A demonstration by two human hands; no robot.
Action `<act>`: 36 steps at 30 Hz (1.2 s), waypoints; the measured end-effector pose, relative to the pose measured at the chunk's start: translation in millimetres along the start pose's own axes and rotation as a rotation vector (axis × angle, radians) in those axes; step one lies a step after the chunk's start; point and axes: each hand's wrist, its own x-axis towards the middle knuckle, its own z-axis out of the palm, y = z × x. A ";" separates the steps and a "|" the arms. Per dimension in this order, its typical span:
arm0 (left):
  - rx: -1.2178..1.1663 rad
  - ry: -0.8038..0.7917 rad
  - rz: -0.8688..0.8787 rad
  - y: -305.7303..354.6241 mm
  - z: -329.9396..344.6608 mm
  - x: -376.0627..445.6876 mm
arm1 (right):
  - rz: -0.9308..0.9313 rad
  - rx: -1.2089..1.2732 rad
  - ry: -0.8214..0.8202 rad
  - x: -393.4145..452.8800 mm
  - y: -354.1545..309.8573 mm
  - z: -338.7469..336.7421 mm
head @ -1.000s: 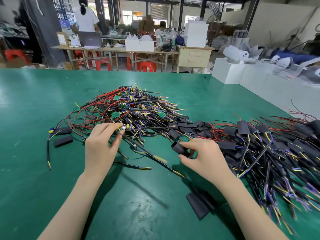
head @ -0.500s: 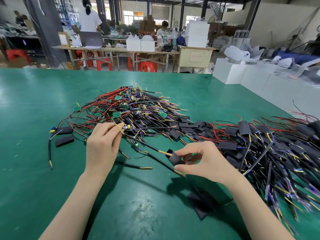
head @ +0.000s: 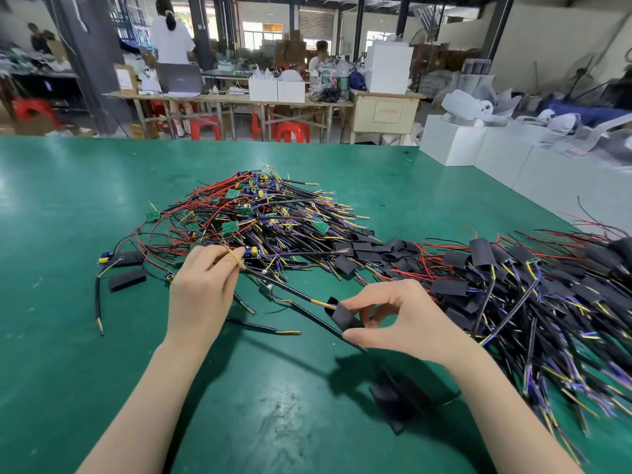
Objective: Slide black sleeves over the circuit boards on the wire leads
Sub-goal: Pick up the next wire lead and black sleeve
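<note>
A tangle of wire leads with small green circuit boards (head: 260, 217) lies on the green table (head: 68, 200). My left hand (head: 201, 289) pinches one lead's wires at the pile's near edge, beside its small board (head: 252, 251). That lead's black cable runs toward my right hand (head: 396, 319), which pinches a black sleeve (head: 343, 314) between thumb and forefinger. The cable's yellow-tipped end sits at the sleeve's open mouth. At the right lies a heap of leads with sleeves on them (head: 513, 278).
Loose black sleeves lie in a row between the two heaps (head: 362, 249), two more at the far left (head: 127, 279), and one under my right forearm (head: 393, 401). Spare black cables lie near my left wrist (head: 263, 328). White boxes (head: 478, 145) line the table's right edge.
My right hand has carried the sleeve down and left toward the cable end, and the sleeve's mouth now meets the wire tips. My left hand has held its lead almost still.
</note>
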 end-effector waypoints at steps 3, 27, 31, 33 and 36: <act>0.043 -0.033 0.055 4.0 0.6 0.7 | -0.019 -0.129 0.023 0.8 3.3 -0.2; -0.262 -0.607 -0.174 3.2 7.7 -7.0 | 0.061 -0.922 -0.011 5.1 18.6 3.3; -0.204 -0.577 -0.127 2.2 9.1 -9.5 | 0.032 -0.971 -0.062 5.9 19.2 3.6; -0.154 -0.583 -0.102 3.0 9.0 -9.0 | 0.032 -0.997 -0.053 5.8 19.9 3.2; -0.129 -0.550 -0.094 4.0 8.0 -7.3 | 0.054 -0.947 -0.016 5.2 21.8 2.7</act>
